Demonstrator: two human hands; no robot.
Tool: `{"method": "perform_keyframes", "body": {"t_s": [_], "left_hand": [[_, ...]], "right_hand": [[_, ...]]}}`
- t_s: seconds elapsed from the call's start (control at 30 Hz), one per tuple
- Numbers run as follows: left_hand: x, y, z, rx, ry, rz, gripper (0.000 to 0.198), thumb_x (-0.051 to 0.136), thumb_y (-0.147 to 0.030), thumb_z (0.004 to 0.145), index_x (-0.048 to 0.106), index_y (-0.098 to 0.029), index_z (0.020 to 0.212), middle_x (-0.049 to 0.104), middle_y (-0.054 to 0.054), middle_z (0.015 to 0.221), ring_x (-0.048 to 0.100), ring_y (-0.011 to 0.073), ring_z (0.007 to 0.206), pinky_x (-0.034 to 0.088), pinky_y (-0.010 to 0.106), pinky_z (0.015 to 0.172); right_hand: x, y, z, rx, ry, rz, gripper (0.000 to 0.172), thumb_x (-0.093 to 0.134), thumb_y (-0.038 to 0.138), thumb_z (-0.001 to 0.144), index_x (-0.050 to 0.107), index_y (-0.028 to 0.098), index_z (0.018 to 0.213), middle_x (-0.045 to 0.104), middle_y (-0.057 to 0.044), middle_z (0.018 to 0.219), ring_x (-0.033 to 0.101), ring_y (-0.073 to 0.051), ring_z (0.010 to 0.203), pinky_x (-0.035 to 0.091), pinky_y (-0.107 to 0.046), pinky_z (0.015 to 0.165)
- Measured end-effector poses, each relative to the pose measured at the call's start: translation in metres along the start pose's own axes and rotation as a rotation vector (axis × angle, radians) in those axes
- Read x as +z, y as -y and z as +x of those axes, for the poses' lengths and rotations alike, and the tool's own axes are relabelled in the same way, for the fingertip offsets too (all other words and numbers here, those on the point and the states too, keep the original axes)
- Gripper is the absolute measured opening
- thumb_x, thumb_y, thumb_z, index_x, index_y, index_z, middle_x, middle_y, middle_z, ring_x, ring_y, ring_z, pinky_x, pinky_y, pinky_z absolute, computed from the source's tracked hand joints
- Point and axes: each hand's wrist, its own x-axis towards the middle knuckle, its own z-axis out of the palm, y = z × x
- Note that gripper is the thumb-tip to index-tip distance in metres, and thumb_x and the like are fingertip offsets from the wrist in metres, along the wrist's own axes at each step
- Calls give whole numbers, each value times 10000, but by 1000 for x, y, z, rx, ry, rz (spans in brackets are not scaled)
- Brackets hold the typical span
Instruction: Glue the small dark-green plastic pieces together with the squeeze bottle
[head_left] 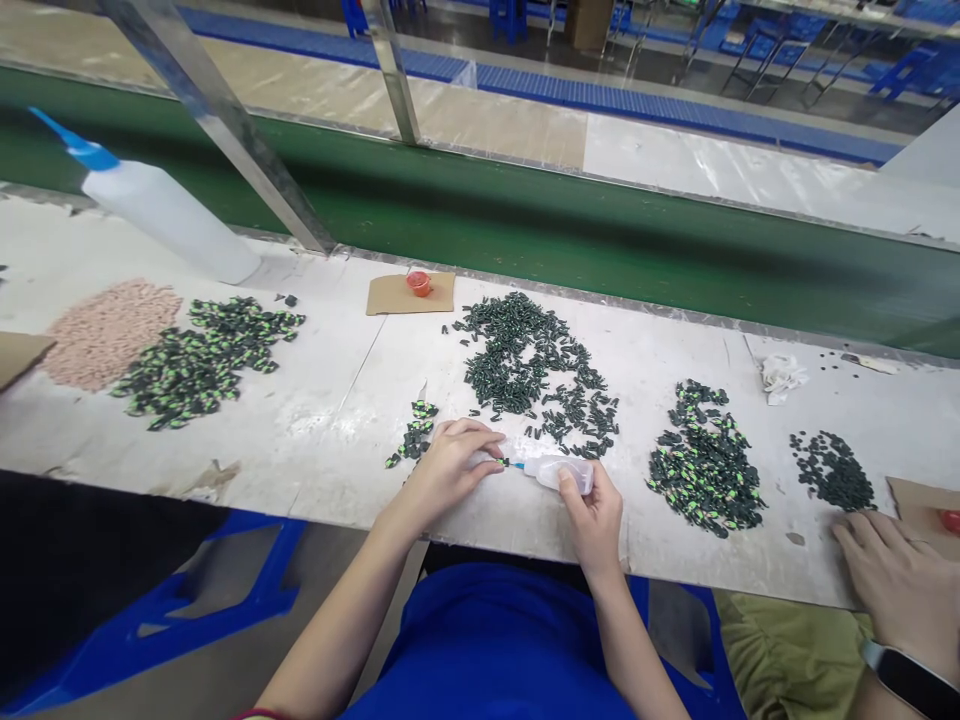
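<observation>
While the left hand (pixel 454 466) pinches one small black-and-green piece (pixel 503 461), the right hand (pixel 598 505) grips one translucent plastic squeeze bottle (pixel 553 471), its blue nozzle (pixel 517 465) between both hands; beyond them lies one heap of dark, rod-shaped pieces (pixel 499 385).

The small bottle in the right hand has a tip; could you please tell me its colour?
The tip is blue, best seen in the head view.

Head-worn view, forward and down at hands (pixel 448 465)
</observation>
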Motion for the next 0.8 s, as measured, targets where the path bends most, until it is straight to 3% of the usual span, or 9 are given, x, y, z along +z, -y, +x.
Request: {"method": "perform_keyframes", "body": {"t_s": [0.2,0.33,0.43,0.57,0.67,0.8], "left_hand": [[2,3,-1,28,-11,32,236,679,-238,792,670,-227,1028,722,47,954,577,258,1042,407,434,915],[5,7,-3,121,-61,87,97,654,-233,813,703,-241,897,682,51,1002,553,255,1026,416,433,898],[8,8,-4,181,-89,93,85,617,-212,839,700,-233,833,658,53,1030,537,245,1031,425,422,897],[11,7,-5,201,-100,61,82,598,-197,853,676,-211,877,659,62,1027,533,243,1038,439,419,894],[13,5,-4,212,-106,38,90,590,-196,860,666,-207,906,678,59,984,545,237,1016,454,410,882],[14,4,-3,202,-119,34,114,568,-200,870,671,-219,915,702,49,925,563,238,1006,467,408,877]], "right_hand": [[-5,-4,-1,-48,-98,170,245,660,367,708,477,210,751,556,33,636,531,-138,569,431,-249,528],[-5,-7,-7,-159,-21,181,345,720,254,653,407,238,797,675,-42,837,656,-209,829,513,-310,691],[-6,-6,-14,-187,114,66,365,732,217,671,419,245,858,695,-70,962,653,-227,959,509,-367,825],[-12,-4,-20,-226,196,-131,392,764,225,683,564,245,1019,683,-76,1040,635,-239,1001,505,-395,882],[-16,-6,-22,-326,211,-185,310,714,202,741,624,254,1033,685,-75,1045,628,-238,972,529,-394,840],[-19,-12,-24,-450,120,-306,303,747,246,730,647,259,1015,698,-80,1037,579,-271,973,510,-453,842]]}}
